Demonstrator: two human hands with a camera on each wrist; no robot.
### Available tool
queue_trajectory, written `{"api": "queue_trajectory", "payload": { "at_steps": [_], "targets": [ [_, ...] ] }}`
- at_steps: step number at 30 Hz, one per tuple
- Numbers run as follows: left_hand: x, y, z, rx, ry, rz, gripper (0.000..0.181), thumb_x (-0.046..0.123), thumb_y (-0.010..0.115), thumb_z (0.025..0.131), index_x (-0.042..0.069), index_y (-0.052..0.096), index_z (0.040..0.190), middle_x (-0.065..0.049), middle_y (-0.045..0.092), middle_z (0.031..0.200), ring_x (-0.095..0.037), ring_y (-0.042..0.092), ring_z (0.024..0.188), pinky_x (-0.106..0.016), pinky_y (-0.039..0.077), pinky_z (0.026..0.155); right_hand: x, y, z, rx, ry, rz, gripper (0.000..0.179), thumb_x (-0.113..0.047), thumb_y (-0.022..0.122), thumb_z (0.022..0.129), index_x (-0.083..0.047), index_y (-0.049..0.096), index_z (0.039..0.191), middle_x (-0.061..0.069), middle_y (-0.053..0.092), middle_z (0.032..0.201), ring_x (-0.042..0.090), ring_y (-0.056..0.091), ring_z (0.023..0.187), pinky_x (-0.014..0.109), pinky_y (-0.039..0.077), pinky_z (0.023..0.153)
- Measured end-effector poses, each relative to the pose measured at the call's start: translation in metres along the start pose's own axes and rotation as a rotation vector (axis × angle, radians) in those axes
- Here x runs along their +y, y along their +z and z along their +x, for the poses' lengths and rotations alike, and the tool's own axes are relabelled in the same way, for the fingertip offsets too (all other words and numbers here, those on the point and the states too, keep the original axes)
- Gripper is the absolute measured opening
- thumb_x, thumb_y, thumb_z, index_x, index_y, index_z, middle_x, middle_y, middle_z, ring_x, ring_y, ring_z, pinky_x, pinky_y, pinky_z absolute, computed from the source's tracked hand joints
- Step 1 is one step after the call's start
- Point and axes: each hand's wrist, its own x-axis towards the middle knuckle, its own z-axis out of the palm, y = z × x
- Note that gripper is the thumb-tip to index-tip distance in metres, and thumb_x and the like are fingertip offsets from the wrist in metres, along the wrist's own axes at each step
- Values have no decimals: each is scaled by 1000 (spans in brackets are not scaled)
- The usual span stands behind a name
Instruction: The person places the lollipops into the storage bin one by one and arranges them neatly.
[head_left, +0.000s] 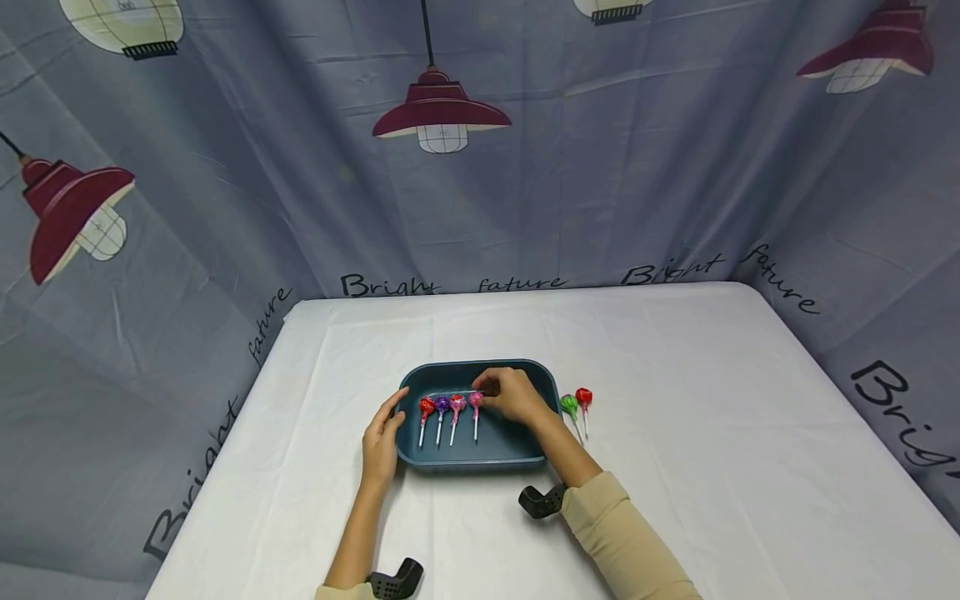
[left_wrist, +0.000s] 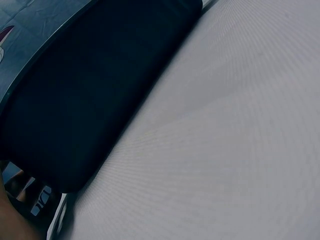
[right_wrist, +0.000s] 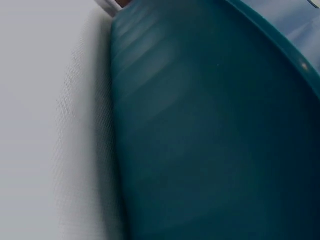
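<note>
In the head view, a dark teal tray (head_left: 480, 463) stands on the white table, holding several upright-pointing lollipops in a row. From the left these are a red lollipop (head_left: 426, 407), a purple lollipop (head_left: 442, 405), a red-and-pink lollipop (head_left: 457, 405) and a pink lollipop (head_left: 476, 400). My right hand (head_left: 513, 395) reaches over the tray's right side, its fingertips pinching the pink lollipop's head. My left hand (head_left: 382, 437) rests against the tray's left end, with fingers and thumb extended at the rim. Both wrist views mostly show the tray's outer wall (left_wrist: 100, 85).
Just right of the tray lie a green lollipop (head_left: 570, 406) and a darker red lollipop (head_left: 584, 397), sticks toward me. The white tablecloth (head_left: 712, 417) spreads around them. A grey curtain (head_left: 562, 192) printed with lamps and lettering hangs behind the table and at both sides.
</note>
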Motion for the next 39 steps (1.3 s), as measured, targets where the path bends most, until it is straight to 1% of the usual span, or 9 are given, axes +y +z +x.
{"api": "queue_trajectory", "payload": {
  "at_steps": [7,13,15,19,26,28,31,35,39],
  "targets": [
    [-26,-3,5,15,-8,-6,35,1,43,95,3,54,128,-12,49,134,-24,32,132,-14,26,103,-4,-5,-7,71,-15,32,18,-7,71,80,-9,69,98,4,68,98,20,63,94,37,50,85],
    [-31,-3,6,29,14,2,35,4,44,95,10,57,127,-5,51,132,-17,34,131,-16,27,104,-12,-17,-19,144,-52,84,20,-7,70,80,-12,69,100,1,67,101,20,62,97,37,50,86],
    [-31,-3,6,33,19,-2,35,3,44,94,10,57,126,-5,52,132,-18,34,131,-17,27,104,-13,-24,-24,171,-61,90,20,-8,70,81,-13,69,100,0,67,101,18,63,96,35,50,85],
    [-29,-3,6,30,15,-15,35,3,44,95,8,57,127,-7,51,132,-21,33,132,-15,26,103,-10,-41,-33,239,-80,122,19,-11,69,83,-13,68,102,1,67,101,18,63,93,36,51,83],
    [-1,1,0,6,-8,-13,35,-4,41,94,-6,51,127,-19,47,134,-31,30,132,-13,27,102,11,-72,-47,355,-43,169,19,-14,65,86,-9,67,104,5,67,102,22,62,96,42,49,86],
    [-1,1,-1,6,-4,-23,35,-4,41,94,-6,51,127,-18,47,134,-31,30,132,-11,27,101,20,-79,-51,389,-34,177,20,-14,65,86,-8,67,105,7,67,102,25,61,96,45,49,85],
    [-1,1,-1,5,-6,-22,35,-4,41,94,-6,51,127,-18,48,134,-31,30,132,-11,27,101,36,-85,-57,424,-14,186,20,-14,66,86,-7,67,104,8,67,101,25,61,94,42,49,83],
    [-1,1,-1,3,-1,-28,35,-5,40,94,-6,51,127,-19,47,134,-31,30,132,-11,27,101,56,-90,-65,421,43,167,23,-19,65,87,-7,66,106,9,66,102,24,60,95,40,48,83],
    [-1,1,-1,11,4,-25,35,-5,41,94,-7,51,127,-19,47,133,-29,31,132,-11,27,101,71,-91,-71,389,113,137,25,-20,64,87,-6,66,108,11,65,104,26,59,95,43,48,81]
  ]
}}
